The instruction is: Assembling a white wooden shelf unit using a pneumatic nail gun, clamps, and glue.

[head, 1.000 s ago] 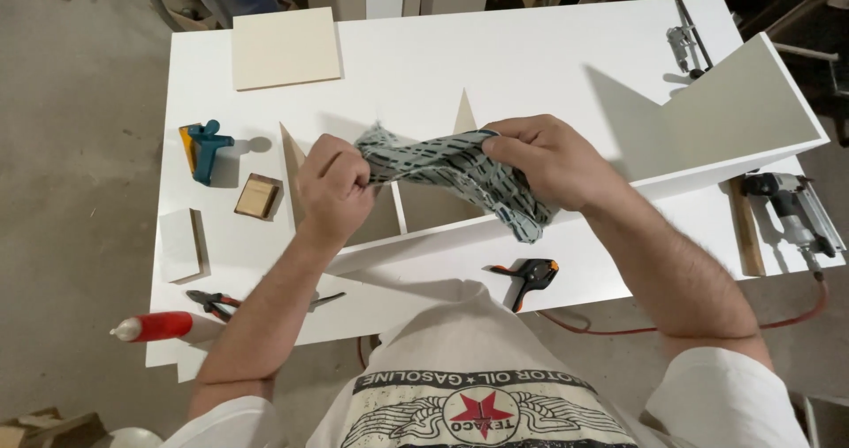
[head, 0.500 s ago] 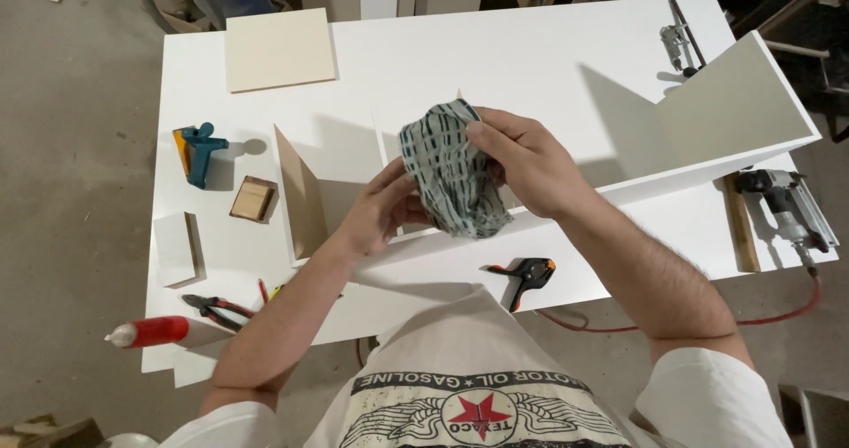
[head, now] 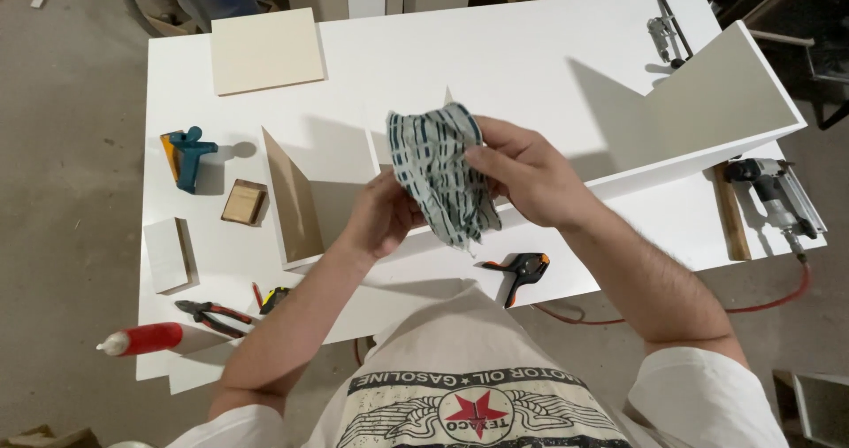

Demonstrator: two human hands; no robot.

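White worktable [head: 531,50] on bare grey concrete floor [head: 62,191], lit w/ hard shadows.

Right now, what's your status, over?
Left hand and right hand both grip the patterned cloth, bunched above the white table. Nothing in the way.

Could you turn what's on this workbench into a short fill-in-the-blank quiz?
1. Both hands hold a bunched, patterned ____ above the white table.
2. The clamp near the table's front edge is black and ____.
3. The glue bottle at the table's corner is ____.

Missing words: cloth; orange; red
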